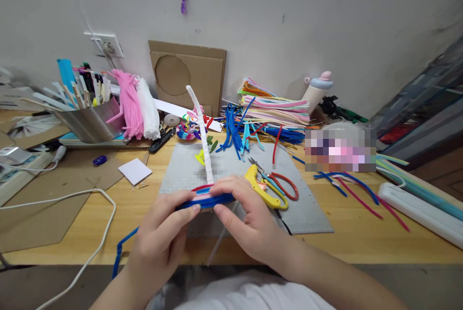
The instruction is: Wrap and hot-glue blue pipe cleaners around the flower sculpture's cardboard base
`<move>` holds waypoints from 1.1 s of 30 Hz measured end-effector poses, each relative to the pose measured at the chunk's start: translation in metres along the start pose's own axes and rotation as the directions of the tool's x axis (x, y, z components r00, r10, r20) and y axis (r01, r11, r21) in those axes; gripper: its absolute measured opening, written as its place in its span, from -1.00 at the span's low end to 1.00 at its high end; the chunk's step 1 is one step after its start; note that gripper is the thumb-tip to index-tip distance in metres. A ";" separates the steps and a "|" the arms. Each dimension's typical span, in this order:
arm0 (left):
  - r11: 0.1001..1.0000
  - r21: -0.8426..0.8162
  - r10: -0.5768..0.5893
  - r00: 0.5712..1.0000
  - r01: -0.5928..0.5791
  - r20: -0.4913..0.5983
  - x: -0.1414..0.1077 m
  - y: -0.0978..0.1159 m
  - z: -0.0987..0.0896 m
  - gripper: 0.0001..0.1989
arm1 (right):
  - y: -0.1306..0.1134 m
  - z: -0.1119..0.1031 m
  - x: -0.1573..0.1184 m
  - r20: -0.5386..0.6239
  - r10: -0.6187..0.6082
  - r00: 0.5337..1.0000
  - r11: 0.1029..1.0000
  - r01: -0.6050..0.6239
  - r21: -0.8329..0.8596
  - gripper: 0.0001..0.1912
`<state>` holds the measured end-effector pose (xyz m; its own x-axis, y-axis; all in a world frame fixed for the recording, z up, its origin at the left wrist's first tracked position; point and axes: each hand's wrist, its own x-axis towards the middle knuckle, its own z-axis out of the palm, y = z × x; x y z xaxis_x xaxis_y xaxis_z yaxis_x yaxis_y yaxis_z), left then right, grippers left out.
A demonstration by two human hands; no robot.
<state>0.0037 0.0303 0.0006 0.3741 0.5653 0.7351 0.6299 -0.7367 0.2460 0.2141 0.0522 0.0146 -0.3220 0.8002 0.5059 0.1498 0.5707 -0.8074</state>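
Between my two hands is a round base wrapped in pipe cleaners, blue along its near rim with pink, light blue and red bands behind. A white wrapped stem rises from it, leaning left at the top. My left hand pinches the left side, thumb at the near rim. The right side is gripped by my right hand, thumb below and fingers on top. A blue pipe cleaner tail hangs out left of my left wrist. Below the base, a pale thin strip points down toward the table edge.
On the grey cutting mat lie yellow-handled pliers and red-handled scissors. Pipe cleaner bundles are stacked behind. A metal bin of sticks stands left. A white cable crosses the left side; a power strip lies right.
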 end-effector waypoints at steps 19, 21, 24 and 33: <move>0.998 0.050 0.024 1.000 -0.023 -0.015 0.011 0.013 0.011 -0.64 | 0.006 -0.008 0.006 -0.007 0.095 0.995 0.989 -0.093 0.118 -0.81; 0.998 0.053 0.020 1.000 -0.019 -0.014 0.011 0.013 0.012 -0.63 | 0.005 -0.007 0.006 -0.027 0.089 0.996 0.992 -0.087 0.093 -0.81; 0.999 0.044 0.010 1.000 -0.010 -0.017 0.012 0.012 0.013 -0.63 | 0.005 -0.005 0.007 -0.033 0.100 0.994 0.990 -0.096 0.104 -0.81; 0.996 0.091 0.006 1.000 -0.006 0.003 0.014 0.016 0.007 -0.66 | 0.011 -0.005 0.009 -0.009 0.176 0.984 0.968 -0.171 0.184 -0.83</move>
<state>0.0242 0.0288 0.0100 0.3795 0.5622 0.7348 0.6871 -0.7031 0.1831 0.2176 0.0665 0.0118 -0.2820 0.8899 0.3586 0.0279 0.3812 -0.9241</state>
